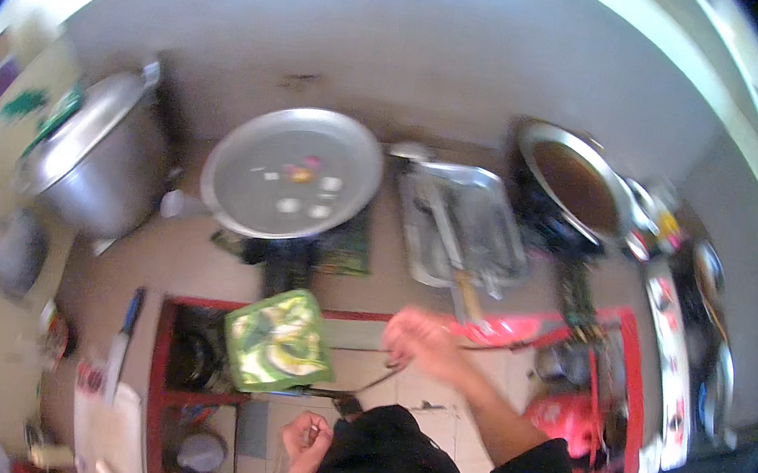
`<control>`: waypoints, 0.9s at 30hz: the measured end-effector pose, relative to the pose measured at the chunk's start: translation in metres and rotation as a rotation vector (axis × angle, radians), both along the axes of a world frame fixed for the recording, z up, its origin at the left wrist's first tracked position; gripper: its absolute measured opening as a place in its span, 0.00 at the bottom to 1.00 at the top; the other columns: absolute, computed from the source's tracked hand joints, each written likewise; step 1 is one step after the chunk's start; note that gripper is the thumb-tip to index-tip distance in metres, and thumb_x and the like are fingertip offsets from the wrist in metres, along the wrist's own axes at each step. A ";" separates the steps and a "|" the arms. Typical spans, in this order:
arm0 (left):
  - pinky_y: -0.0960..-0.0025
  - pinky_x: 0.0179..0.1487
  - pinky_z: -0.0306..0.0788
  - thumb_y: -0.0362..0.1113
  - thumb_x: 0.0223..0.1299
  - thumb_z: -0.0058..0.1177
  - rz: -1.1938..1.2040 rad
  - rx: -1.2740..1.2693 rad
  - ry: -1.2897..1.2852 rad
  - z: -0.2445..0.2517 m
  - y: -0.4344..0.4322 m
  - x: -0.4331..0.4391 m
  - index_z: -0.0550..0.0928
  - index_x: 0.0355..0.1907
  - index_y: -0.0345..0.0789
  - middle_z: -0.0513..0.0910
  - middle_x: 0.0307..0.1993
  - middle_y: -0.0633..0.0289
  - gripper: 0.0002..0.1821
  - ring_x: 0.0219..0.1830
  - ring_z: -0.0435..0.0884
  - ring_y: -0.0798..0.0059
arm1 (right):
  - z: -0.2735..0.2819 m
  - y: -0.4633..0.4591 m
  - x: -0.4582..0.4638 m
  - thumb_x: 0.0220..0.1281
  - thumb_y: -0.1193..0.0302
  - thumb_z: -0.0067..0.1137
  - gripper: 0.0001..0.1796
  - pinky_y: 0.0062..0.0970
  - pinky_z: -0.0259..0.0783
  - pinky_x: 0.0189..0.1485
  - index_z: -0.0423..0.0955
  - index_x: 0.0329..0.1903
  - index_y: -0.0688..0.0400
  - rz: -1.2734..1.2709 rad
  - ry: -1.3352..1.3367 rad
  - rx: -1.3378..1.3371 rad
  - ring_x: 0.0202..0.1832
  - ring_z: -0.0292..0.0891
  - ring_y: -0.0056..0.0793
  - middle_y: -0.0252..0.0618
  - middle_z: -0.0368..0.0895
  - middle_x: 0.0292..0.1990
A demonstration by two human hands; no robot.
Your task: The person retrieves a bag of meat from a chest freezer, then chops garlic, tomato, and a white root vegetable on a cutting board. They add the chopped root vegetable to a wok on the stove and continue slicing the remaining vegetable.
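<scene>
My left hand [302, 445] is low in the picture, close to my body, with its fingers curled. Whether it holds anything small cannot be made out. My right hand [419, 342] is blurred in front of the counter edge, fingers bent, just left of a red item [499, 329] at that edge. A green square cloth with a leaf print [282, 342] hangs between the counter and my left hand. Beyond it a wide round metal pan [233, 199] holds clear-looking liquid and several pale and coloured spots, possibly reflections. A rectangular metal tray [497, 212] carries a long utensil with a wooden handle [465, 287].
A tall aluminium pot [112, 165] stands at left. At right, a pot of brown liquid [573, 183] sits in a dark stand. A knife [121, 353] lies by a whitish board [109, 431] at the left counter edge. Red-framed shelves [159, 365] are under the counter.
</scene>
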State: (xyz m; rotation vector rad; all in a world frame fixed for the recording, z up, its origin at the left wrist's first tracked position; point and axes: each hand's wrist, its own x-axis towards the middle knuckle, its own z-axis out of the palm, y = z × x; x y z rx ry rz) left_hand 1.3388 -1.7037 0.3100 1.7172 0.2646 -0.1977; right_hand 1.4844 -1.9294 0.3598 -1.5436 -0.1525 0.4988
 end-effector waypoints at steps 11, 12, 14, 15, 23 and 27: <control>0.67 0.29 0.69 0.30 0.54 0.57 -0.714 0.283 -0.511 -0.014 -0.178 -0.032 0.78 0.27 0.32 0.75 0.24 0.56 0.04 0.26 0.76 0.68 | -0.078 -0.119 -0.222 0.69 0.69 0.49 0.12 0.25 0.78 0.33 0.67 0.47 0.65 -0.142 0.567 0.500 0.32 0.78 0.26 0.43 0.78 0.36; 0.68 0.29 0.69 0.31 0.56 0.55 -0.718 0.221 -0.493 -0.013 -0.192 -0.037 0.78 0.27 0.32 0.75 0.24 0.58 0.05 0.25 0.76 0.70 | -0.079 -0.136 -0.226 0.69 0.70 0.49 0.12 0.27 0.79 0.35 0.68 0.49 0.64 -0.185 0.602 0.529 0.34 0.79 0.28 0.43 0.77 0.38; 0.71 0.27 0.66 0.33 0.60 0.52 -0.694 0.023 -0.351 -0.017 -0.217 -0.046 0.78 0.27 0.32 0.73 0.23 0.63 0.08 0.24 0.73 0.75 | -0.084 -0.164 -0.234 0.69 0.71 0.48 0.12 0.29 0.79 0.37 0.69 0.49 0.65 -0.234 0.540 0.603 0.35 0.79 0.30 0.43 0.78 0.38; 0.73 0.26 0.64 0.34 0.63 0.50 -0.652 -0.109 -0.234 -0.018 -0.233 -0.050 0.77 0.26 0.31 0.72 0.22 0.65 0.10 0.23 0.71 0.77 | -0.085 -0.183 -0.240 0.68 0.72 0.48 0.12 0.30 0.80 0.37 0.69 0.50 0.65 -0.276 0.574 0.590 0.35 0.79 0.30 0.42 0.78 0.38; 0.69 0.28 0.57 0.37 0.69 0.41 -0.809 -0.170 -0.328 0.008 -0.505 -0.051 0.69 0.27 0.32 0.65 0.19 0.62 0.14 0.23 0.64 0.73 | -0.071 -0.483 -0.341 0.67 0.74 0.48 0.09 0.26 0.77 0.35 0.74 0.44 0.64 -0.845 -0.105 0.195 0.31 0.79 0.27 0.41 0.79 0.33; 0.57 0.38 0.66 0.30 0.63 0.43 -1.197 -0.153 -0.866 0.070 -0.725 -0.058 0.69 0.37 0.29 0.71 0.31 0.46 0.05 0.35 0.73 0.50 | -0.052 -0.645 -0.492 0.58 0.83 0.44 0.12 0.24 0.73 0.29 0.73 0.42 0.62 -1.704 -0.279 -0.550 0.29 0.76 0.25 0.36 0.78 0.28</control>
